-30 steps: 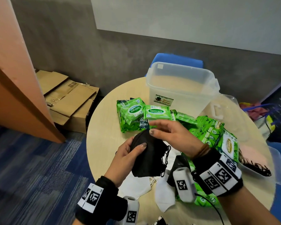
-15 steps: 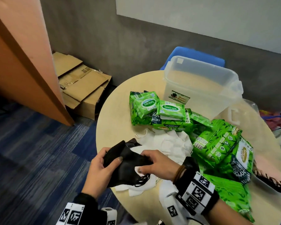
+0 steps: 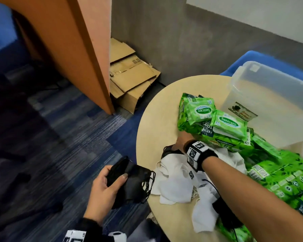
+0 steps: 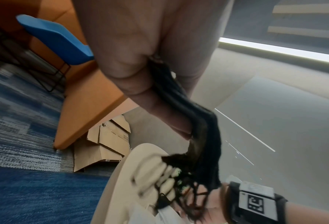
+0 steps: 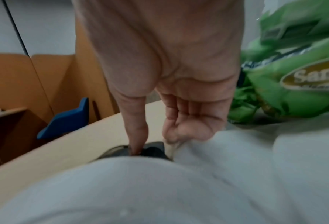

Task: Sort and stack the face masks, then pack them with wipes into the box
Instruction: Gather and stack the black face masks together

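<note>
My left hand (image 3: 115, 177) grips a stack of black masks (image 3: 131, 184) just off the table's left edge; their ear loops dangle (image 4: 186, 195). My right hand (image 3: 179, 143) reaches across the pile of white masks (image 3: 177, 179) to another black mask (image 3: 170, 152) lying on the table. In the right wrist view the thumb (image 5: 138, 136) digs into that dark mask (image 5: 154, 149) and the curled fingers (image 5: 177, 130) close on its other side. Green wipes packs (image 3: 205, 112) lie behind, next to the clear plastic box (image 3: 269, 95).
The round beige table (image 3: 154, 116) is crowded with more green wipes packs (image 3: 283, 173) at the right. A blue chair (image 3: 252, 56) stands behind the box. Flattened cardboard (image 3: 129, 75) and an orange panel (image 3: 73, 49) stand on the blue carpet to the left.
My right hand let go of the black stack and reached forward to another black mask on the table. My left hand drew the stack back off the table edge. The view swung left.
</note>
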A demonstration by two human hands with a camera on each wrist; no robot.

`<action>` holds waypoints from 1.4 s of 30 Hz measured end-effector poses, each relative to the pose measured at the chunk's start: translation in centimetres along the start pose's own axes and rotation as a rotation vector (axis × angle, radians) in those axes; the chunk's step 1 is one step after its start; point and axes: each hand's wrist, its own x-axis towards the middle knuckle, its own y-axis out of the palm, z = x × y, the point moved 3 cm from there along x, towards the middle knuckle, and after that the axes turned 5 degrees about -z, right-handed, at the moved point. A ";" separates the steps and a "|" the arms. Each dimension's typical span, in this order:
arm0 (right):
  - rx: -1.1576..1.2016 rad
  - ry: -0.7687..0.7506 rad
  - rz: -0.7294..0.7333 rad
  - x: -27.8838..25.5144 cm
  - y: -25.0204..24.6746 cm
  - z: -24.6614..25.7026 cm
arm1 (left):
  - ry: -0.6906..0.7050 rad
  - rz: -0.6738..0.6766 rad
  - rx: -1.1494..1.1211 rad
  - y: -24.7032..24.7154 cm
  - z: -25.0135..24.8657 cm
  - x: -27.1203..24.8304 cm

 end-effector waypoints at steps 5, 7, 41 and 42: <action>-0.073 -0.067 0.028 1.0 1.1 0.8 | -0.021 -0.034 -0.031 -0.6 0.1 -0.7; -0.016 -0.079 0.069 0.5 0.6 0.8 | -0.015 -0.048 -0.048 -0.6 0.2 -0.8; 1.212 -0.376 -0.351 -24.0 -16.2 -14.1 | 0.091 0.670 -0.043 22.4 -10.2 -0.9; 1.217 -0.365 -0.362 -23.8 -16.3 -13.6 | 0.101 0.698 -0.037 22.7 -10.5 -1.4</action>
